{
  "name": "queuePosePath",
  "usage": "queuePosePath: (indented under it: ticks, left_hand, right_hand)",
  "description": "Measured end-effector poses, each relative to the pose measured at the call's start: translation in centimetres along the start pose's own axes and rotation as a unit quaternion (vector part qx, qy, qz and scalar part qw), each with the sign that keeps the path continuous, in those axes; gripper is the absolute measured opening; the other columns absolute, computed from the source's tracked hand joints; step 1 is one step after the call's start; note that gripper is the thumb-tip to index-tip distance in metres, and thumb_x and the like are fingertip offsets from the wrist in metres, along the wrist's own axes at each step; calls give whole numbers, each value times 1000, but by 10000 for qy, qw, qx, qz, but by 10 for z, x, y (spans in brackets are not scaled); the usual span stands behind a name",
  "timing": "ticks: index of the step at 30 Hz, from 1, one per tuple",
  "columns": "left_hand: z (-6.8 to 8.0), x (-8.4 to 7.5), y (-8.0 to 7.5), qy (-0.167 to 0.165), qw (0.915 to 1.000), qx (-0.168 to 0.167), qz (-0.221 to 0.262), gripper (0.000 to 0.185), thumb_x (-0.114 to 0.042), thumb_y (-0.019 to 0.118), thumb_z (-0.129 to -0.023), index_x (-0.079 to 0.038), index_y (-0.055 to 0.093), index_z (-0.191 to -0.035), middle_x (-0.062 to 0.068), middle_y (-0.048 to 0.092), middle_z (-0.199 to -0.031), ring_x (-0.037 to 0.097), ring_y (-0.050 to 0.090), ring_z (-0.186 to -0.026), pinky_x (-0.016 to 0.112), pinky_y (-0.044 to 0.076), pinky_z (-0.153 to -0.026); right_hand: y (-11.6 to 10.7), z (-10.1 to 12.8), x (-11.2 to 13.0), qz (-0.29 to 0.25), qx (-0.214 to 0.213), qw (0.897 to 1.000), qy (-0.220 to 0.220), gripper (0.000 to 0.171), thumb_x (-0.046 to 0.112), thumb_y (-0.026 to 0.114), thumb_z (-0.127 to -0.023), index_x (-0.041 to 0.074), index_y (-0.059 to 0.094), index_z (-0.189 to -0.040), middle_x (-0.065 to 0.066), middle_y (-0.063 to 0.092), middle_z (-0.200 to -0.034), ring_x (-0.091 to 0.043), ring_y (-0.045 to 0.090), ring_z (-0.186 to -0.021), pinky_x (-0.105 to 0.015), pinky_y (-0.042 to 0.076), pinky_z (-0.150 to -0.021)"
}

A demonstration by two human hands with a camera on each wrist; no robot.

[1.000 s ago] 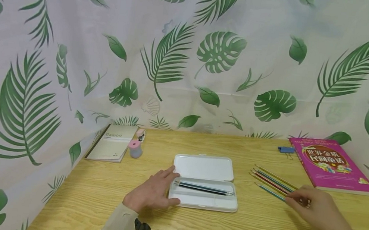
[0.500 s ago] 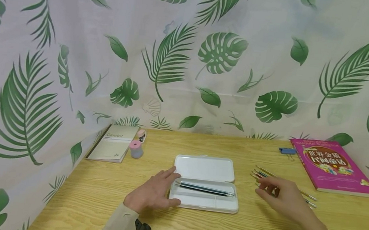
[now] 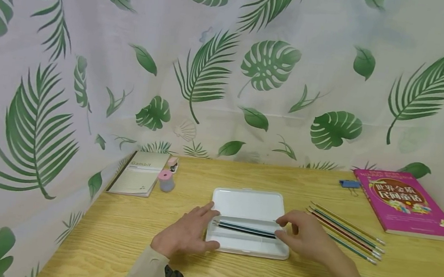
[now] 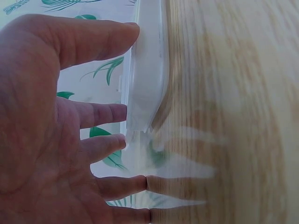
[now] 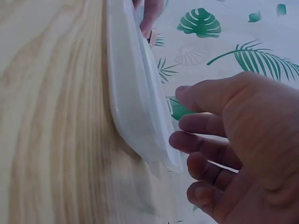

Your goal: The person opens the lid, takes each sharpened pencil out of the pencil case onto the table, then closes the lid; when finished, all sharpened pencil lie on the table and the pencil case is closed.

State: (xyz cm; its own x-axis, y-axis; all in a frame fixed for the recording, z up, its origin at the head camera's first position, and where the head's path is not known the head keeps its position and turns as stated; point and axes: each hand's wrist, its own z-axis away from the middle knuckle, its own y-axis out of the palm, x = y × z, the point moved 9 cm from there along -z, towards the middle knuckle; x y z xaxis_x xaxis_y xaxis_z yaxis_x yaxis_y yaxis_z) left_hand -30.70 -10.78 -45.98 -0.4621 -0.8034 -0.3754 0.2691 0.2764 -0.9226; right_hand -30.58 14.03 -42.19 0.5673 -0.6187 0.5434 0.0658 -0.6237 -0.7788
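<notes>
An opened white pencil case point(image 3: 247, 203) lies on the table, its lid folded back away from me. In its tray rest two pencils point(image 3: 245, 229), one teal and one dark. At the case's left end is my left hand point(image 3: 185, 231), fingers spread, with thumb and fingertips at the rim; the left wrist view shows the thumb against the white side wall point(image 4: 149, 65). My right hand point(image 3: 309, 238) hovers over the right end of the case, bent fingertips close to the pencils' ends. Nothing shows between its fingers in the right wrist view.
Several loose pencils point(image 3: 348, 231) lie slanted right of the case. Behind them are a blue binder clip point(image 3: 349, 184) and a pink book point(image 3: 408, 203). A notebook point(image 3: 139, 172), a pink-topped container point(image 3: 166, 181) and a small pink-and-white item point(image 3: 173, 164) stand at the back left.
My right hand has moved left from the loose pencils to the right end of the case, uncovering those pencils. My left hand has stayed at the case's left end.
</notes>
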Motion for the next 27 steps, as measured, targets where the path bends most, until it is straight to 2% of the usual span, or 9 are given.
queuePosePath:
  ticks: [3,6,11,19,27]
  left_hand:
    - [-1,0,2,29,10000,2,-12,79,-50,67,-90,-12,38,-152,12,21,-164,39,29,-145,53,31,-114]
    - [-1,1,4,16,10000,15,-4,79,-51,67,-90,-13,37,-153,11,21,-164,38,29,-145,53,31,-114]
    - [-1,0,3,14,10000,9,-50,78,-51,66,-91,-13,37,-153,11,21,-164,38,30,-144,53,32,-114]
    - [-1,-1,1,-1,10000,4,-51,78,-51,67,-91,-12,37,-153,11,21,-164,38,30,-144,52,32,-114]
    - [0,1,1,-50,10000,-7,-56,78,-50,67,-90,-13,38,-153,11,21,-164,38,29,-145,53,31,-114]
  right_hand:
    - [7,-1,-1,132,288,9995,5,21,24,74,-91,7,75,-103,0,67,-96,-3,43,-65,-24,42,-57]
    - [13,0,-3,279,510,9983,-1,22,25,74,-91,8,76,-103,0,67,-100,-6,51,-73,-26,48,-64]
    - [16,0,-2,536,625,9966,-87,23,24,73,-91,8,76,-107,1,67,-105,-12,61,-85,-32,53,-73]
    - [22,0,-3,331,833,9960,62,30,24,72,-92,4,72,-115,4,66,-98,-3,45,-68,-24,43,-61]
    - [24,-1,1,333,843,9958,-152,16,18,70,-94,8,76,-105,7,58,-92,-2,45,-69,-22,41,-57]
